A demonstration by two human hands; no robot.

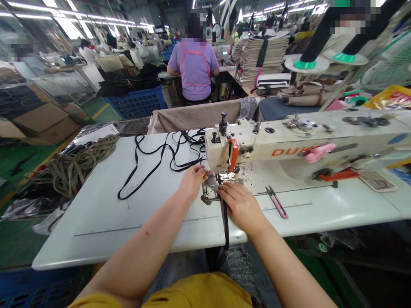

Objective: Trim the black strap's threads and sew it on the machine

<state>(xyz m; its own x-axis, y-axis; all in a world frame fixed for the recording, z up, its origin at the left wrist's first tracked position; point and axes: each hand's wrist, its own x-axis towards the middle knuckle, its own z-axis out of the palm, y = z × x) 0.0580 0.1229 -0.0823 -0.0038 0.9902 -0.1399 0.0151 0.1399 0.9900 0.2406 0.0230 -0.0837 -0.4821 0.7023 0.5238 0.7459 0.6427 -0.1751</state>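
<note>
A long black strap (226, 226) hangs over the front edge of the sewing table and runs up to the needle area of a white sewing machine (276, 145). My right hand (240, 207) is on this strap just in front of the presser foot, fingers together and closed on it. To the left of the needle plate (211, 188), my left hand (195, 182) is closed in a pinch; what lies between its fingertips is too small to make out. More black strapping (163, 147) lies in loose loops behind my left hand.
Pink-handled thread snips (276, 202) lie right of my right hand on the white table (128, 239). A bundle of olive cord (73, 167) sits at the left edge. Beyond stand a fabric-lined bin (192, 115), a blue crate (138, 105) and a person in purple (195, 64).
</note>
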